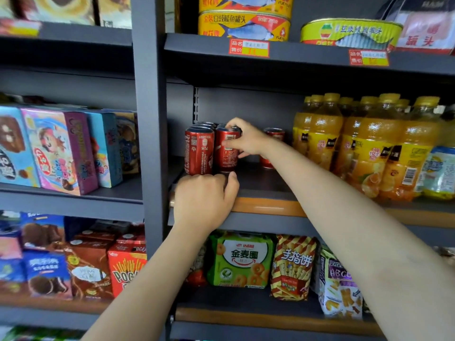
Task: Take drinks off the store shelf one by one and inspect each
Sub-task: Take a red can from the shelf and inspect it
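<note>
Red aluminium cola can (226, 153), upright w/ long axis vertical, is standing at shelf front; right hand (246, 140) is gripping it, fingers curled round. Left hand (204, 200) is resting loosely curled on dark shelf edge (266, 190), nearer but holding nothing.

Both forearms bare, extended forward and up into frame, right arm (344, 217) crossing from lower right toward centre. Right hand (246, 139) raised higher, wrist bent, fingers and thumb curled in a grasp. Left hand (204, 200) lower, back of hand toward camera, knuckles bent, fingers curled under, thumb (232, 185) upright at its right side
</note>
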Motion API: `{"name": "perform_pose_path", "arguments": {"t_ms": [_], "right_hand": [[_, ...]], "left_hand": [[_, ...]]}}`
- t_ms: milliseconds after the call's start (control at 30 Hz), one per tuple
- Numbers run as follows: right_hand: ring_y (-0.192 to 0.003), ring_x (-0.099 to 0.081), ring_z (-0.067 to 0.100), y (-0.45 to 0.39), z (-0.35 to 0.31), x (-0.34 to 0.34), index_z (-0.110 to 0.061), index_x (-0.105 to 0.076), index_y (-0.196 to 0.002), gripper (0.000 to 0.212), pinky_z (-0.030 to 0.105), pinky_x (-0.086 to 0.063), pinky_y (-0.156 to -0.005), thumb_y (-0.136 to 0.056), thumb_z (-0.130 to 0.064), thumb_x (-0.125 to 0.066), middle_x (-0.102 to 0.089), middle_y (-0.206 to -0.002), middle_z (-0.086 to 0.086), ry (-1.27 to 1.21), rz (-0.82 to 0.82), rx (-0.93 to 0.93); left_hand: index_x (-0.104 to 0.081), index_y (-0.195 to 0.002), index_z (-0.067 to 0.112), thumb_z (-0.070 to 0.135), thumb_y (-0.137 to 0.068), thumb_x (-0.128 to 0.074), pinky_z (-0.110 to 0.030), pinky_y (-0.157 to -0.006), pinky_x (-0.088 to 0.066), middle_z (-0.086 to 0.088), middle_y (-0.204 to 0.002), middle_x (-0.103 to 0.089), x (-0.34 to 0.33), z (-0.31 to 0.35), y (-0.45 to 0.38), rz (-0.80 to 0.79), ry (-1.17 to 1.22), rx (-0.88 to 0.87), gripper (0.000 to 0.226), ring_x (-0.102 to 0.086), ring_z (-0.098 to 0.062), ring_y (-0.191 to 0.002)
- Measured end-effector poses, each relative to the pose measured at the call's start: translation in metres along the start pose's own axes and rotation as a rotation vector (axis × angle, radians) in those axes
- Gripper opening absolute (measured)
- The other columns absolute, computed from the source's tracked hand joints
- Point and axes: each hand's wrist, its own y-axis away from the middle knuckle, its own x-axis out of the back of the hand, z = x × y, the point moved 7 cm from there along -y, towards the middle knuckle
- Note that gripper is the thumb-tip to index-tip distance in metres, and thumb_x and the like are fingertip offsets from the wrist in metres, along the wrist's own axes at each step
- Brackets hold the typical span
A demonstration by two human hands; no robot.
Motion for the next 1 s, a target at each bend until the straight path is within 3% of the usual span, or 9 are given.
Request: {"name": "perform_pose_path", "arguments": {"t_ms": [267,433,500,567,633,700,833,900,1000], "right_hand": [[-0.112,-0.062,0.030,0.010,-0.002,0.016,-0.019,-0.042,-0.094,0.037,0.038,-0.062,-0.077,-0.087,-0.013,-0.078,-0.050,-0.116,0.007,0.030,0.173,-0.031],[-0.116,-0.062,0.031,0.039,0.007,0.030,-0.013,-0.046,-0.108,0.039,0.035,-0.063,-0.077,-0.086,-0.015,-0.079,-0.053,-0.128,0.013,-0.127,0.272,-0.089],[-0.116,-0.064,0.031,0.059,0.001,0.039,-0.012,-0.046,-0.112,0.043,0.035,-0.064,-0.077,-0.086,-0.013,-0.080,-0.054,-0.132,0.017,-0.264,0.309,-0.088],[-0.111,-0.067,0.031,0.083,-0.010,0.048,-0.009,-0.045,-0.116,0.047,0.035,-0.064,-0.075,-0.086,-0.014,-0.080,-0.056,-0.127,0.019,-0.404,0.351,-0.069],[-0.103,-0.070,0.030,0.111,-0.021,0.051,-0.007,-0.043,-0.122,0.051,0.032,-0.064,-0.073,-0.087,-0.015,-0.079,-0.059,-0.120,0.019,-0.552,0.364,-0.039],[-0.099,-0.072,0.030,0.139,-0.032,0.049,-0.001,-0.042,-0.129,0.057,0.034,-0.063,-0.075,-0.088,-0.016,-0.078,-0.060,-0.119,0.021,-0.695,0.353,-0.001],[-0.093,-0.075,0.030,0.193,-0.042,0.028,0.000,-0.048,-0.124,0.053,0.037,-0.062,-0.076,-0.084,-0.020,-0.076,-0.069,-0.112,0.018,-0.904,0.318,0.067],[-0.086,-0.077,0.029,0.219,-0.039,0.011,-0.003,-0.051,-0.117,0.053,0.035,-0.062,-0.070,-0.077,-0.028,-0.075,-0.076,-0.098,0.012,-0.922,0.285,0.070],[-0.085,-0.076,0.029,0.250,-0.027,-0.010,-0.010,-0.047,-0.113,0.058,0.032,-0.060,-0.063,-0.078,-0.037,-0.084,-0.077,-0.094,0.006,-0.887,0.285,0.072]], "left_hand": [[-0.050,-0.047,0.019,0.040,-0.097,-0.040,-0.025,-0.049,-0.022,-0.002,-0.042,-0.048,-0.003,-0.003,0.001,-0.005,0.050,0.016,0.055,-0.032,-0.022,-0.038],[-0.044,-0.053,0.022,0.042,-0.097,-0.037,-0.026,-0.050,-0.022,-0.004,-0.047,-0.053,-0.002,-0.005,0.001,-0.036,0.073,0.044,0.049,-0.031,-0.021,-0.042],[-0.050,-0.068,0.018,0.046,-0.096,-0.036,-0.028,-0.051,-0.027,-0.007,-0.064,-0.061,-0.001,-0.007,-0.001,-0.060,0.106,0.080,0.042,-0.045,-0.025,-0.051],[-0.057,-0.100,0.009,0.049,-0.095,-0.042,-0.036,-0.057,-0.040,-0.013,-0.096,-0.062,0.001,-0.013,-0.004,-0.095,0.184,0.139,0.043,-0.059,-0.034,-0.080],[-0.044,-0.137,0.008,0.049,-0.092,-0.055,-0.045,-0.076,-0.049,-0.017,-0.128,-0.051,-0.002,-0.018,-0.004,-0.167,0.321,0.202,0.062,-0.055,-0.038,-0.112],[-0.026,-0.154,0.016,0.044,-0.089,-0.068,-0.044,-0.093,-0.047,-0.011,-0.147,-0.037,0.006,-0.017,-0.004,-0.181,0.535,0.217,0.082,-0.047,-0.031,-0.129],[-0.032,-0.152,0.021,0.029,-0.087,-0.076,-0.038,-0.106,-0.048,0.008,-0.143,-0.038,0.049,0.000,-0.003,-0.093,0.946,0.142,0.079,-0.044,-0.009,-0.132],[-0.043,-0.144,0.023,0.029,-0.082,-0.080,-0.039,-0.098,-0.054,0.007,-0.140,-0.046,0.070,0.005,0.010,-0.095,1.036,0.126,0.073,-0.051,-0.015,-0.129],[-0.050,-0.136,0.032,0.031,-0.076,-0.084,-0.025,-0.085,-0.058,0.010,-0.133,-0.053,0.089,0.005,0.040,-0.160,1.222,0.213,0.068,-0.060,-0.015,-0.121]]}}
